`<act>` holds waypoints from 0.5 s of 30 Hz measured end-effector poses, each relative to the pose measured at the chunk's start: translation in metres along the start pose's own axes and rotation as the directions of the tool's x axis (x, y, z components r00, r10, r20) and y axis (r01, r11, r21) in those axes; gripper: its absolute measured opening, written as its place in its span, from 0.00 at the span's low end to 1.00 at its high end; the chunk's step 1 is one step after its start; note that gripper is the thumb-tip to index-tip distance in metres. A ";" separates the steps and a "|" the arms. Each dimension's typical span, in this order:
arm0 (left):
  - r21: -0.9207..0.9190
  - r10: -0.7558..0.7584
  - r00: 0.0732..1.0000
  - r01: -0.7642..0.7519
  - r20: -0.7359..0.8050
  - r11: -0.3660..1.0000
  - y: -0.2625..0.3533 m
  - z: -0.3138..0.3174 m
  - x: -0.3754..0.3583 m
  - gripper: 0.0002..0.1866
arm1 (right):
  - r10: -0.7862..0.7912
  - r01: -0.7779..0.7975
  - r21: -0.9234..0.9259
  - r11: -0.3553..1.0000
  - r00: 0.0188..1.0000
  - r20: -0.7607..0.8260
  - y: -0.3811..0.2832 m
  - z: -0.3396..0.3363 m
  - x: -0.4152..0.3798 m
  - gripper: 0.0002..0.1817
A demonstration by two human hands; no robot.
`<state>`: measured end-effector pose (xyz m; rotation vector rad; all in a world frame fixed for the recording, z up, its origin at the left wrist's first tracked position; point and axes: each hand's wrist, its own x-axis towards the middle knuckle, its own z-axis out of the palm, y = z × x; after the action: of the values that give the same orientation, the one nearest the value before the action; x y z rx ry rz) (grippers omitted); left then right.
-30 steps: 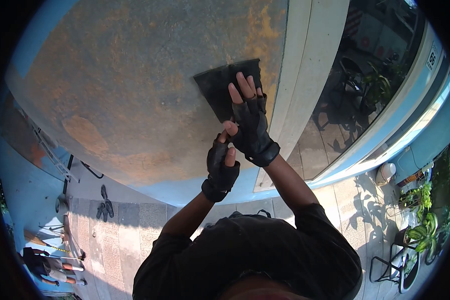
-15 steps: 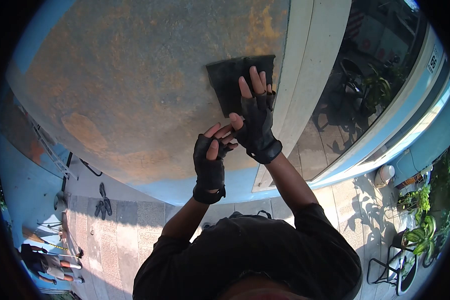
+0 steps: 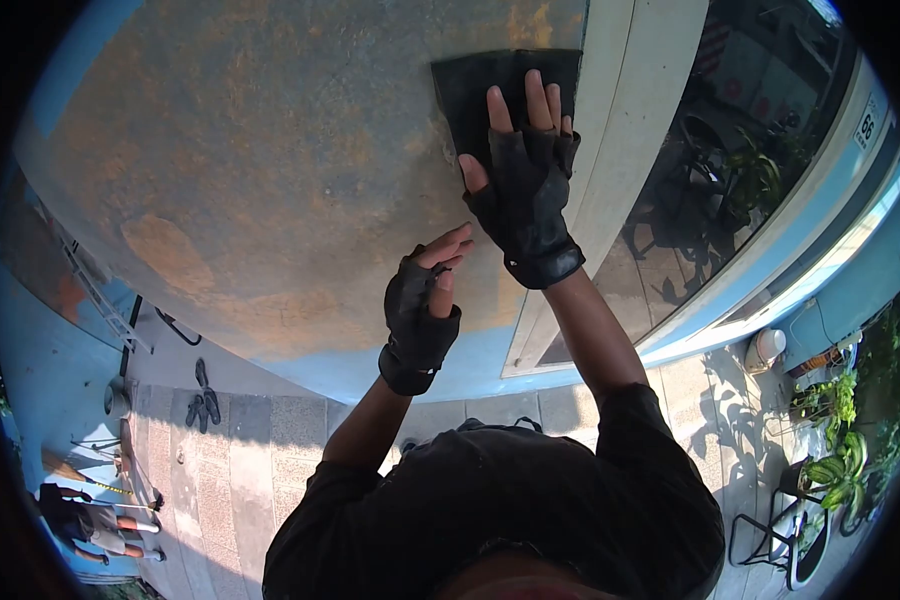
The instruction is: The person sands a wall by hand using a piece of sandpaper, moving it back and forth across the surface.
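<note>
My right hand (image 3: 525, 185), in a black fingerless glove, holds a black sandpaper-like sheet (image 3: 475, 82) flat against the wall. Its fingers are stretched over the sheet and its thumb lies near the left edge; the palm hides the sheet's lower part. Lower and to the left, my left hand (image 3: 422, 310), gloved the same way, is open with nothing in it. Its fingers point up and right, apart from my right hand. The wall (image 3: 300, 170) has a worn grey surface with orange-brown patches.
Right of the sheet runs a pale frame (image 3: 620, 150) beside dark glass (image 3: 720, 180). A white bucket (image 3: 767, 347), plants (image 3: 842, 465) and a chair (image 3: 770, 535) stand at right. Dark footwear (image 3: 203, 400) lies on the paving; another person (image 3: 90, 520) is at lower left.
My right hand has slid the black sheet up and slightly right along the wall. My left hand has dropped a little, and its fingers, close to the right hand before, are now apart from it.
</note>
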<state>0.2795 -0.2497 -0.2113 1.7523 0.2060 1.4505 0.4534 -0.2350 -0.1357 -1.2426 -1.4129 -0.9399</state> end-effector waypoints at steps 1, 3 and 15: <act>0.028 0.085 0.996 -0.085 0.016 0.996 -0.001 -0.001 0.001 0.17 | -0.006 0.006 -0.042 0.999 1.000 0.004 0.000 0.001 0.002 0.37; 0.053 0.170 0.985 -0.172 0.038 0.984 -0.001 -0.005 0.001 0.15 | 0.003 -0.002 -0.076 0.997 1.000 0.019 -0.003 0.005 -0.013 0.39; 0.111 0.238 0.969 -0.244 0.060 0.963 0.000 -0.005 0.002 0.13 | 0.025 -0.027 -0.075 0.997 1.000 -0.017 -0.001 0.006 0.000 0.42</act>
<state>0.2756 -0.2457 -0.2101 1.9593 0.0552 1.5953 0.4517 -0.2293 -0.1374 -1.3035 -1.3564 -0.9911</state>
